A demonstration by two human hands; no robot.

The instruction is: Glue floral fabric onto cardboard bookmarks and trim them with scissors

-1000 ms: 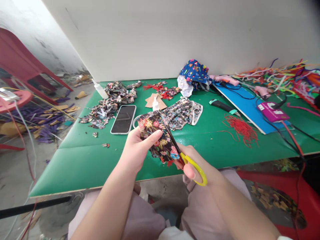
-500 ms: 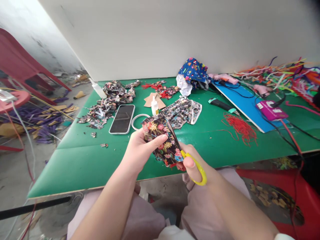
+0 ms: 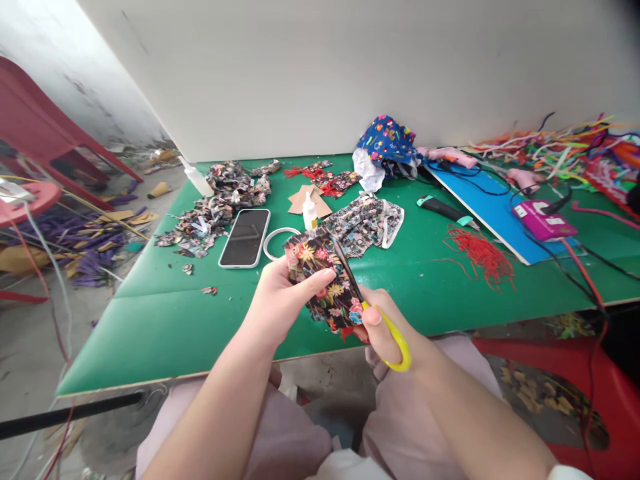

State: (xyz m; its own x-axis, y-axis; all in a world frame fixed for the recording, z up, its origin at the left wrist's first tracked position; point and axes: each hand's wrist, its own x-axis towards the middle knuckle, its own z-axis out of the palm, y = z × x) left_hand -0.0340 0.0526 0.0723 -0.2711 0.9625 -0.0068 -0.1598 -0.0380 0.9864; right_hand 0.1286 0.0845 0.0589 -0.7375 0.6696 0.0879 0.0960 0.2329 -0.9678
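Over a green worktop, the left hand has its grip clamped on flowered cloth. The right hand, its grip closed round yellow-handled scissors, sits just right of the cloth, the blades running forward and slightly left along its edge.
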